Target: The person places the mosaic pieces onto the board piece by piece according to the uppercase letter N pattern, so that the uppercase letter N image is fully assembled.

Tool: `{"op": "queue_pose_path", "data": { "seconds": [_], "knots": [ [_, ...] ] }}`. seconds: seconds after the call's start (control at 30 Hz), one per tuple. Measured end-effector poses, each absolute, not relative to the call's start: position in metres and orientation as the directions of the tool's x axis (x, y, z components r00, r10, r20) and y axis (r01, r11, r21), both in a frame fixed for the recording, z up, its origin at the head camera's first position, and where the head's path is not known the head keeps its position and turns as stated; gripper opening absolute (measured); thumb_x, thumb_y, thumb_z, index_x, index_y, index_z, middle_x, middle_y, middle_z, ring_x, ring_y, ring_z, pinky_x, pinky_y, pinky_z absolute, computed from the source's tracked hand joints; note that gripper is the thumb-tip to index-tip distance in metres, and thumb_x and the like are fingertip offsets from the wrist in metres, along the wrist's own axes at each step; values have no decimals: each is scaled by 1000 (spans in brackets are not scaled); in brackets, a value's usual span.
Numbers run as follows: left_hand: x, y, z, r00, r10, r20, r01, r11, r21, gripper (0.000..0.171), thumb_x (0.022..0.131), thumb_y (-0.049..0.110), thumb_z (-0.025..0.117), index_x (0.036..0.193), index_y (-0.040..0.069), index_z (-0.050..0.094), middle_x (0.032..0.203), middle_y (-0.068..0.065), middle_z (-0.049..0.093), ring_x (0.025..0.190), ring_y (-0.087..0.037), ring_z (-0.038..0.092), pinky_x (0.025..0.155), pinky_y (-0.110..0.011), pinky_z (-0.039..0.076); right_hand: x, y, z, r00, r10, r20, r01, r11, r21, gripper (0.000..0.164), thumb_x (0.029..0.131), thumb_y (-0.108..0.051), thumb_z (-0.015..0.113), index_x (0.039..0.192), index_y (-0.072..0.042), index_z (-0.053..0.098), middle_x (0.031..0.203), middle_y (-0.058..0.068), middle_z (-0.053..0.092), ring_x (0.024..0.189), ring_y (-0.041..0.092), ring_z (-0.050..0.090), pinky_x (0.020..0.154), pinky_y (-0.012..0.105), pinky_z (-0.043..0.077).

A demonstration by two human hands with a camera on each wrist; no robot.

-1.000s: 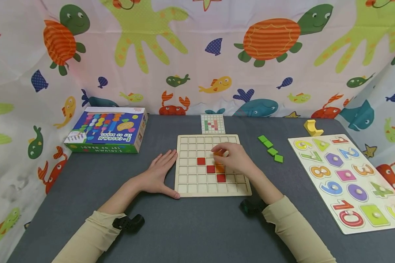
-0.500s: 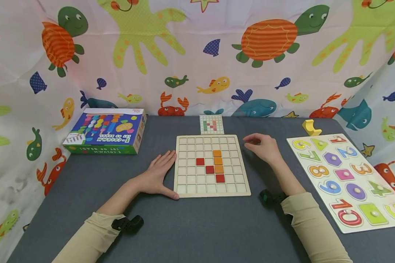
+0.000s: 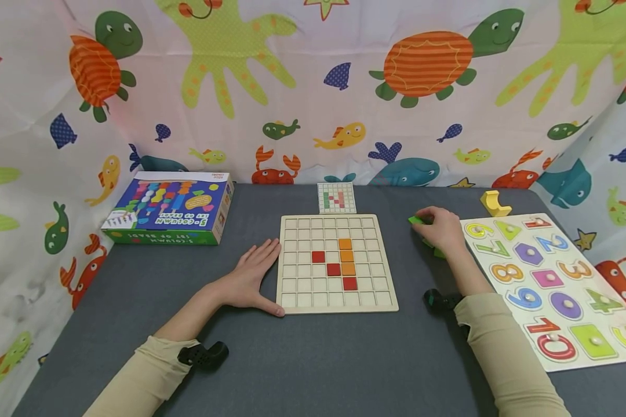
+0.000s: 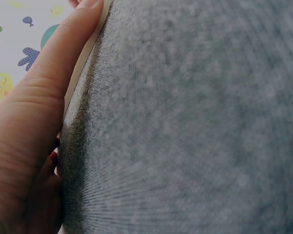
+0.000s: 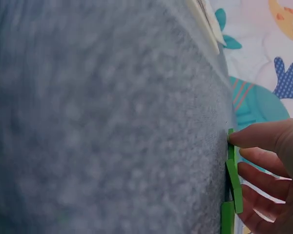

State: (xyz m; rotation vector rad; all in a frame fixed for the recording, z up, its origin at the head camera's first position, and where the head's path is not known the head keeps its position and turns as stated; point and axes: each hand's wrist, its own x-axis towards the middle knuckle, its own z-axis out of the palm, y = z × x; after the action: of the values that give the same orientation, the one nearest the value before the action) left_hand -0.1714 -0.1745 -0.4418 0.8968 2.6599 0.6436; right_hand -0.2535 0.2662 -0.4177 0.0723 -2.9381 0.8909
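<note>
My left hand (image 3: 249, 277) lies with its fingers spread at the left edge of the wooden grid board (image 3: 302, 299). Its thumb rests along the board's near left corner. Red square tiles (image 3: 334, 270) and a column of orange square tiles (image 3: 346, 255) sit in the grid's cells. Off to the right of the board, my right hand (image 3: 440, 229) pinches a green square tile (image 5: 231, 146) between thumb and fingertips. Another green tile (image 5: 235, 186) leans at a tilt under the fingers in the right wrist view. The hand hides most of the green tiles from the head view.
A small pattern card (image 3: 336, 198) lies behind the board. To the right is a number puzzle board (image 3: 545, 297), with a yellow curved block (image 3: 495, 204) behind it. A blue and green bead box (image 3: 169, 207) stands at the back left.
My right hand has moved right from the board to the green tiles, leaving an orange tile in the grid above the other orange ones. My left hand has kept its place.
</note>
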Motion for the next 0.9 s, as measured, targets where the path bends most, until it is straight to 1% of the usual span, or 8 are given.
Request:
{"op": "queue_pose_path", "data": {
  "seconds": [0.13, 0.17, 0.3, 0.47, 0.7, 0.9],
  "knots": [
    [-171, -174, -441, -776, 622, -104, 505, 712, 488, 135, 65, 74, 74, 157, 4, 4, 163, -11, 1, 149, -26, -5, 116, -50, -3, -254, 267, -421, -998, 3, 63, -33, 835, -549, 37, 92, -18, 67, 123, 3, 62, 119, 26, 61, 110, 41, 55, 97, 55, 39],
    [-171, -175, -441, -776, 622, -103, 506, 712, 487, 135, 65, 74, 74, 157, 4, 4, 163, -11, 1, 149, -26, -5, 116, -50, -3, -254, 267, -421, -998, 9, 64, -28, 835, -550, 38, 92, -18, 67, 123, 3, 62, 119, 26, 62, 110, 41, 55, 96, 55, 40],
    [-170, -174, -440, -774, 625, -103, 508, 710, 488, 134, 66, 72, 75, 157, 4, 4, 163, -11, 1, 149, -27, -4, 116, -51, -3, -254, 266, -423, -997, 25, 75, -21, 831, -556, 37, 91, -18, 67, 122, 3, 62, 115, 25, 64, 106, 40, 57, 94, 55, 41],
    [-170, -174, -440, -772, 628, -100, 509, 704, 494, 134, 66, 71, 76, 156, 4, 4, 163, -12, 1, 149, -27, -4, 116, -51, -3, -252, 260, -422, -995, 23, 95, -38, 802, -596, 36, 91, -18, 68, 121, 2, 63, 116, 24, 64, 107, 39, 58, 94, 54, 41],
    [-170, -175, -440, -773, 627, -97, 509, 704, 494, 134, 66, 71, 76, 156, 3, 5, 163, -12, 1, 149, -27, -4, 116, -51, -3, -245, 240, -419, -992, -9, 124, -87, 760, -644, 37, 91, -22, 70, 122, -2, 65, 114, 20, 66, 106, 36, 60, 93, 52, 43],
    [-170, -175, -440, -774, 625, -96, 509, 706, 493, 134, 66, 71, 76, 156, 4, 4, 163, -12, 1, 149, -27, -4, 116, -51, -3, -236, 212, -414, -992, -70, 104, -122, 727, -676, 35, 90, -22, 71, 120, -4, 66, 113, 17, 67, 103, 33, 61, 86, 48, 47]
  ]
}}
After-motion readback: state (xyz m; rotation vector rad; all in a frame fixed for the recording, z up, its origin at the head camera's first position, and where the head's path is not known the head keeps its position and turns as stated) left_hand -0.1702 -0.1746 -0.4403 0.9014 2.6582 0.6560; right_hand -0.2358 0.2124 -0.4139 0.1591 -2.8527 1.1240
